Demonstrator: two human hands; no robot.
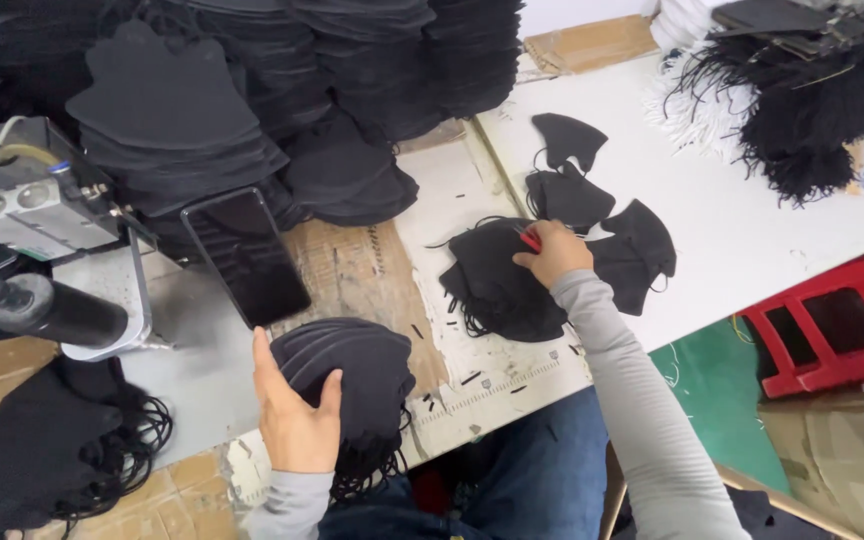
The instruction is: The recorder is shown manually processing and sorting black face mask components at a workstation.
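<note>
Left hand (297, 425) is gripping a mask stack (347, 375) at the desk's (752, 230) near edge, thumb on one side, fingers spread along the other, ear loops hanging off the edge toward the lap. Right hand (552, 255) is reaching further in, fingers closed around a small red tool (529, 238), looks like snips, and pressing down on a mask pile (502, 285) mid-desk. Several loose masks (637, 250) are lying just beside and beyond that hand, one more (567, 140) further back. Short black offcuts are scattered near the ruler marks on the near edge.

Step in hand, as a guess: trimming or sorting masks one at a time, left hand keeping the batch steady while the right works the pile. Next move likely calls for a clean pinch on a single mask or loop without dragging neighbours, since loops are tangling.

Left side: a phone (247, 255) is leaning against tall mask stacks (182, 120), a grey machine (37, 195) is sitting at the left edge. Far right corner is holding a loop bundle (802, 120). A red stool (832, 320) is standing off the right edge.
</note>
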